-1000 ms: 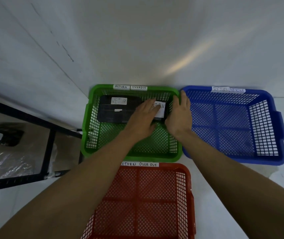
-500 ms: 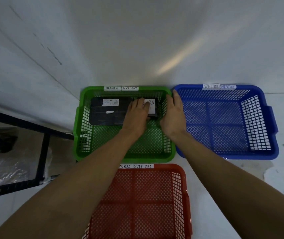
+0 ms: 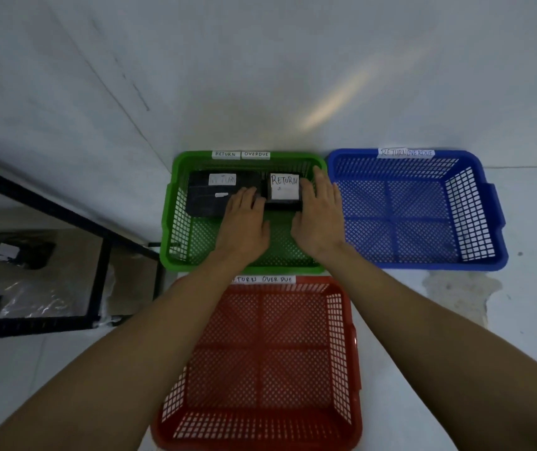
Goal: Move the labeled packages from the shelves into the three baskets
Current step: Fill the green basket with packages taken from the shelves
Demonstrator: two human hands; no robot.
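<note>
The green basket (image 3: 167, 222) at the back holds two black packages, each with a white "RETURN" label. The larger package (image 3: 205, 200) lies at the basket's back left and the smaller package (image 3: 285, 190) at its back right. My left hand (image 3: 244, 222) lies flat inside the basket, its fingertips at the seam between the two packages. My right hand (image 3: 321, 216) lies flat along the smaller package's right edge, against the basket wall. Neither hand grips anything. The blue basket (image 3: 496, 216) on the right and the red basket (image 3: 355, 353) in front hold nothing.
A black-framed shelf (image 3: 98, 281) stands at the left, with another black labeled package (image 3: 10, 252) and clear plastic wrap on it. A white wall rises right behind the baskets. Each basket carries a "RETURN OVERDUE" label on its back rim.
My left hand has slid back off the smaller package, uncovering its label. My right hand has drawn back a little along the package's right edge.
</note>
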